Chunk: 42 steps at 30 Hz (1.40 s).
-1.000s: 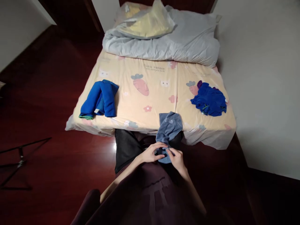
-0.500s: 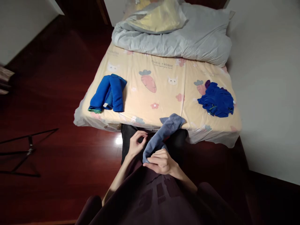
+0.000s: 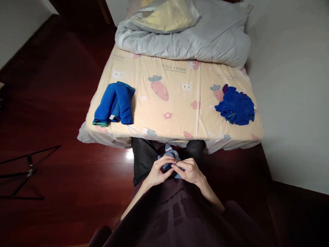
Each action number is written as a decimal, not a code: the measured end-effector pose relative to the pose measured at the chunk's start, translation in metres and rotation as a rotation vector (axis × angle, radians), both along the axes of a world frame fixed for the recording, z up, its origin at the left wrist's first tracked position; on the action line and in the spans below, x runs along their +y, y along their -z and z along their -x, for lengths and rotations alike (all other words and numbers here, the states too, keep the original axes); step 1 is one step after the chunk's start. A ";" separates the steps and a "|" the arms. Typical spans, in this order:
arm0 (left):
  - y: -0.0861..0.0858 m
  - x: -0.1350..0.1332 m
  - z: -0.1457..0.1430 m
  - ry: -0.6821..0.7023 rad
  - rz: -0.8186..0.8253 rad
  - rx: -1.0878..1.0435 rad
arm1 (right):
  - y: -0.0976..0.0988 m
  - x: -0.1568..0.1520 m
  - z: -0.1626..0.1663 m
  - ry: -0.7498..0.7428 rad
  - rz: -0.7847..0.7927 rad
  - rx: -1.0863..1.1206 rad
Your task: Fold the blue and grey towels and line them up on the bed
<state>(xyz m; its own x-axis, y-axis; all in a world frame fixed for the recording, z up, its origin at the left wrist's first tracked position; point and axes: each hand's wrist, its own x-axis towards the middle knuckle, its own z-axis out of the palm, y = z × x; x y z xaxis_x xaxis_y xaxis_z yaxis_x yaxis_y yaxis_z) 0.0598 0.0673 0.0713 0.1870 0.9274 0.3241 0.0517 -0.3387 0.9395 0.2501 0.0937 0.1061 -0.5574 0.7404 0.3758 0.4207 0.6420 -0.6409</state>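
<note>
A grey-blue towel [image 3: 169,155] hangs bunched in front of my lap, with a small pale tag near its far end. My left hand [image 3: 157,172] pinches its near edge between thumb and fingers. Close beside it, my right hand [image 3: 190,171] is closed on the same edge, and the two hands' fingertips nearly meet. Part of the towel is hidden behind my hands. On the left of the bed lie blue towels [image 3: 111,104], folded long, with a green edge and a white tag. A crumpled pile of blue cloth [image 3: 235,106] rests on the right side.
The bed [image 3: 177,103] has a cream sheet with carrots and rabbits. Across its far end lies a grey quilt [image 3: 205,44] with a yellow bag-like bundle [image 3: 169,20] on top. Black stand legs [image 3: 29,171] are on the dark red floor at left. A wall [image 3: 293,96] rises at right.
The grey-blue towel has swung down off the bed edge toward my lap. My left hand has moved right and taken hold of its edge. My right hand has shifted slightly right.
</note>
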 end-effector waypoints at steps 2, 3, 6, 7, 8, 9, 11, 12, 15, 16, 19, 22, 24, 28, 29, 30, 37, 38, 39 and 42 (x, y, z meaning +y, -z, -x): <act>0.000 0.004 -0.005 0.042 0.027 -0.039 | -0.001 0.000 -0.003 0.016 0.015 -0.020; 0.000 0.006 -0.006 0.064 0.045 -0.054 | -0.001 0.000 -0.004 0.023 0.025 -0.026; 0.002 0.010 -0.004 0.153 0.096 -0.060 | 0.001 -0.002 -0.005 0.020 0.050 -0.022; 0.003 0.011 -0.002 0.181 0.110 -0.051 | 0.002 -0.003 -0.004 0.011 0.051 -0.013; 0.003 0.012 0.000 0.201 0.121 -0.042 | 0.003 -0.003 -0.003 0.001 0.047 -0.002; 0.004 0.012 0.001 0.211 0.131 -0.032 | 0.004 -0.004 -0.002 -0.008 0.039 0.009; 0.005 0.013 0.002 0.201 0.139 -0.011 | 0.006 -0.005 0.000 -0.020 0.022 0.022; 0.006 0.013 0.002 0.188 0.137 0.000 | 0.006 -0.005 0.001 -0.025 0.015 0.021; 0.010 0.014 -0.001 0.146 0.111 0.014 | 0.008 -0.004 0.001 -0.035 0.005 0.002; 0.012 0.015 -0.002 0.134 0.104 0.011 | 0.008 -0.003 0.001 -0.037 0.002 -0.003; 0.021 0.017 -0.004 0.086 0.101 0.008 | 0.007 -0.002 0.000 -0.050 -0.004 -0.007; 0.030 0.018 -0.004 -0.001 0.102 0.062 | 0.005 -0.002 0.001 -0.062 -0.006 -0.009; 0.033 0.020 -0.004 -0.071 0.087 0.118 | 0.003 -0.003 0.001 -0.066 -0.002 -0.004; 0.038 0.029 0.009 -0.279 0.064 0.231 | -0.001 -0.007 0.003 -0.088 0.017 0.012; 0.039 0.032 0.016 -0.349 0.066 0.261 | -0.003 -0.008 0.004 -0.094 0.024 0.017; 0.040 0.035 0.024 -0.420 0.069 0.289 | -0.004 -0.010 0.004 -0.101 0.033 0.022; 0.044 0.045 0.122 -0.941 0.107 0.433 | -0.007 -0.016 -0.010 -0.125 0.126 0.076; 0.042 0.043 0.138 -1.018 0.112 0.470 | -0.006 -0.017 -0.014 -0.122 0.138 0.072; 0.040 0.041 0.156 -1.082 0.112 0.511 | -0.005 -0.019 -0.017 -0.113 0.152 0.063; 0.029 0.029 0.210 -1.227 0.073 0.622 | -0.004 -0.025 -0.023 -0.068 0.219 0.029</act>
